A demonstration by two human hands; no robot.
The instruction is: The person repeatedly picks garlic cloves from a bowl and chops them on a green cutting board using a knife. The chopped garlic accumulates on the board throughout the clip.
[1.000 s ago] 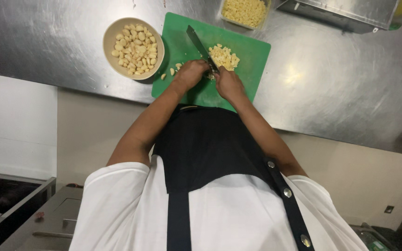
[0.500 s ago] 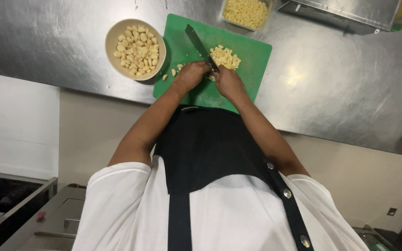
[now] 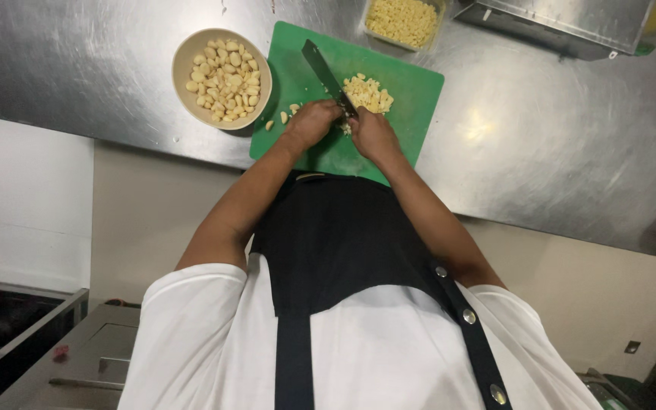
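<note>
A green cutting board (image 3: 404,83) lies on a steel counter (image 3: 540,137). My right hand (image 3: 371,134) grips the handle of a dark-bladed knife (image 3: 323,67), whose blade points away to the upper left. A pile of chopped garlic (image 3: 367,93) sits just beyond that hand. My left hand (image 3: 312,123) rests curled on the board beside the knife, over something I cannot make out. A few whole garlic cloves (image 3: 283,118) lie at the board's left edge.
A beige bowl (image 3: 184,61) of peeled garlic cloves stands left of the board. A clear tub of chopped garlic (image 3: 402,19) sits behind the board. A steel appliance (image 3: 571,23) stands at the far right. My white shirt and black apron fill the lower view.
Both hands and the knife stay in nearly the same spot on the board; the blade shifts only slightly against the garlic pile.
</note>
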